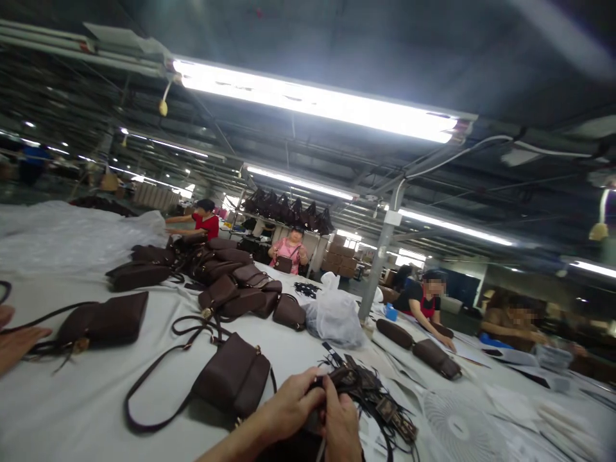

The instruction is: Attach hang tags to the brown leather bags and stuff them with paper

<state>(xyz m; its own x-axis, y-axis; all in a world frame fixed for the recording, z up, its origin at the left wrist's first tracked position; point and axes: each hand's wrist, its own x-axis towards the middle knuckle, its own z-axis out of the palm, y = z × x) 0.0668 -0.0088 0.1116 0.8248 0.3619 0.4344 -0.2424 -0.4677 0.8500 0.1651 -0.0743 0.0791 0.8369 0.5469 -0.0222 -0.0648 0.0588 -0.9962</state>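
Note:
Near the bottom middle, my left hand (297,399) and my right hand (341,416) meet, fingertips pinched together. Between them is a small dark piece (318,383) that looks like part of a strap; the fingers cover most of it. Below my hands shows a dark shape, mostly hidden. Just beyond my right hand lies a tangled heap of dark brown leather tags with cords (368,382). To the left of my hands, a brown handbag (233,375) lies on the white-covered table (158,359), its strap looped out leftward.
Many brown handbags (231,269) are piled further back. Another person's hand (22,340) is by a handbag (108,319) at the left. A clear plastic bag (334,314), a metal post (380,263) and a white fan (457,423) stand rightward. Several co-workers sit or stand around.

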